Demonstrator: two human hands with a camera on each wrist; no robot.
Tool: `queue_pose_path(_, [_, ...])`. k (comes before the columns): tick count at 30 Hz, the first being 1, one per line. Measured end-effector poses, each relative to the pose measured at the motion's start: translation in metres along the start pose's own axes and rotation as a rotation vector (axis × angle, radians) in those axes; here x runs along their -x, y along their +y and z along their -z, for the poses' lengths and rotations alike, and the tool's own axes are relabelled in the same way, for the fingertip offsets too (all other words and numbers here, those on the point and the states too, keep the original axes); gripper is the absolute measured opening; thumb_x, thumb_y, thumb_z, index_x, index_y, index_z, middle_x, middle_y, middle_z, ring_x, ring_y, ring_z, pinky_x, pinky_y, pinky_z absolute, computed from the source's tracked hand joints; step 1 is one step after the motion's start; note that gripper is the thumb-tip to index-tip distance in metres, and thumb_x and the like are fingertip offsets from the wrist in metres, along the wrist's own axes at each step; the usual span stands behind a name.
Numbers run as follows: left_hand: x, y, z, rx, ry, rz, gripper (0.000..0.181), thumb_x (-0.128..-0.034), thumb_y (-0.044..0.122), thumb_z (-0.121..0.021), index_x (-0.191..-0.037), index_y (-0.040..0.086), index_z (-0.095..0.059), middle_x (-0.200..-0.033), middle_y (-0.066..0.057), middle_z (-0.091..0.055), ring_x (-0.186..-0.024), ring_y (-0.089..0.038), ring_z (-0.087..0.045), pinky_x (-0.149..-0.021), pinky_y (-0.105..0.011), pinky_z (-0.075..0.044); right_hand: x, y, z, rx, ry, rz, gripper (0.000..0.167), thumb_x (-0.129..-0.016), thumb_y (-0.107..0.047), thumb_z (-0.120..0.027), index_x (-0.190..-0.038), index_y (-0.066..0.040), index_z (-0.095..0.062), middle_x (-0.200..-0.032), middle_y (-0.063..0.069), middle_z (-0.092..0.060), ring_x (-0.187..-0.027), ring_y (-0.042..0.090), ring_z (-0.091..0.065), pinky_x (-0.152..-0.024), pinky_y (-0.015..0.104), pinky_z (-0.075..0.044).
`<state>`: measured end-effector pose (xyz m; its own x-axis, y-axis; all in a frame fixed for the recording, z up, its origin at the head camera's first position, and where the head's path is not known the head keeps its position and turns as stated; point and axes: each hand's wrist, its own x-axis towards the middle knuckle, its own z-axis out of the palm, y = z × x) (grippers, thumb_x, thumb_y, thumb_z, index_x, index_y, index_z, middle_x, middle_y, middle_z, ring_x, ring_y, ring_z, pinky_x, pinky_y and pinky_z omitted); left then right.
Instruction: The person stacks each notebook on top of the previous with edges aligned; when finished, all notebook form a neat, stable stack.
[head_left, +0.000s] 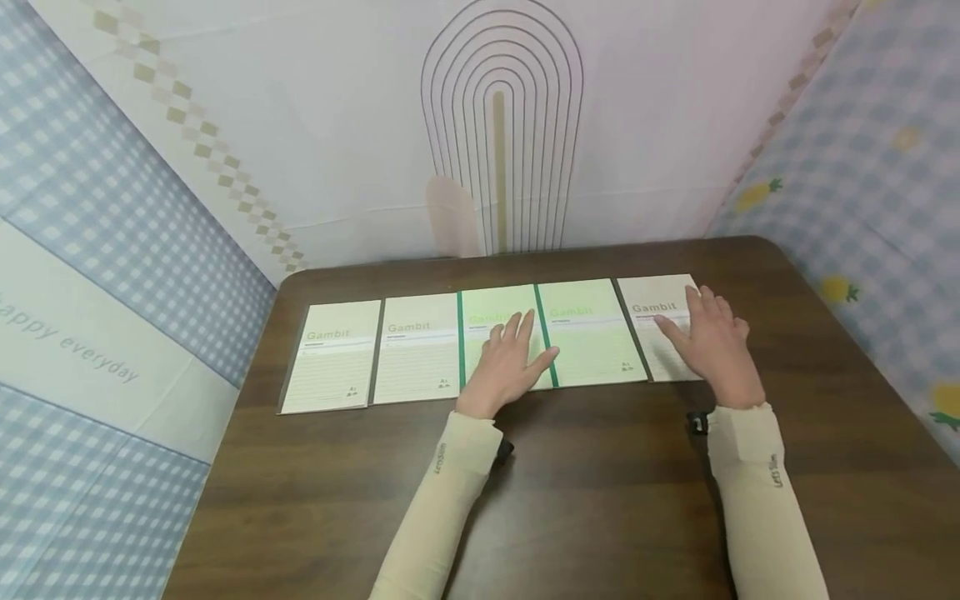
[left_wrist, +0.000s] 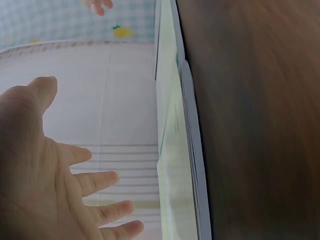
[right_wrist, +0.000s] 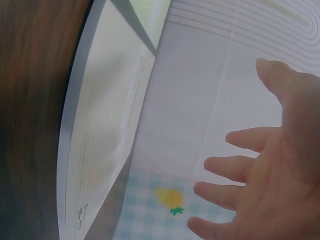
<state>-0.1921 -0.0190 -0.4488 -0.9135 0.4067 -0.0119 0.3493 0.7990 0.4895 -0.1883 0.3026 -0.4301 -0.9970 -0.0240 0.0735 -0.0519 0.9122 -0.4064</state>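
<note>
From my remote seat I list five notebooks marked "Gambit", laid side by side in one row along the far part of a dark wooden table [head_left: 600, 483]. Items one and two, from the left: a first pale notebook [head_left: 330, 367] and a second pale notebook [head_left: 417, 367], both dark-spined. Items three and four: a middle green notebook [head_left: 476, 337] and a fourth green notebook [head_left: 596, 337], both green-spined. Item five: a right-end pale notebook [head_left: 652, 354], dark-spined. Left hand [head_left: 502, 367]: fingers extended and spread, palm empty, held above the middle green notebook, which lies beneath the fingers; the thumb points out over the fourth one's spine. Right hand [head_left: 718, 346]: fingers likewise spread wide, palm empty, over the right side of the right-end pale notebook, thumb above its cover. Both wrist views show a gap between fingers and covers, though the right one is soft and I cannot judge its height well. Sleeves: cream, one per arm.
</note>
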Motion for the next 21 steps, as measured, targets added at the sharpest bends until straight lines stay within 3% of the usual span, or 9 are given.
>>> queue_pose_path(11, [-0.014,0.022,-0.011,0.082,-0.049,-0.031,0.081,-0.1039,0.060,-0.037,-0.163,0.009,-0.013,-0.164,-0.013,-0.026,-0.147,-0.038,-0.027,-0.117,-0.048,-0.029,0.001,0.014,0.006,-0.049,-0.021,-0.045,0.083,-0.104,-0.050,-0.044,-0.155,0.011,-0.018,-0.151,0.042,-0.025,-0.130,0.066,-0.026,-0.093,0.081,-0.023])
queue_pose_path(21, [-0.032,0.050,-0.029,0.122,-0.109,-0.049,0.080,-0.1050,0.048,-0.047,-0.160,-0.001,-0.015,-0.161,-0.018,-0.031,-0.146,-0.036,-0.033,-0.116,-0.041,-0.032,0.000,0.029,0.007,-0.065,-0.113,-0.093,0.075,-0.100,-0.031,-0.057,-0.148,0.016,-0.024,-0.138,0.046,-0.033,-0.121,0.065,-0.035,-0.091,0.077,-0.033])
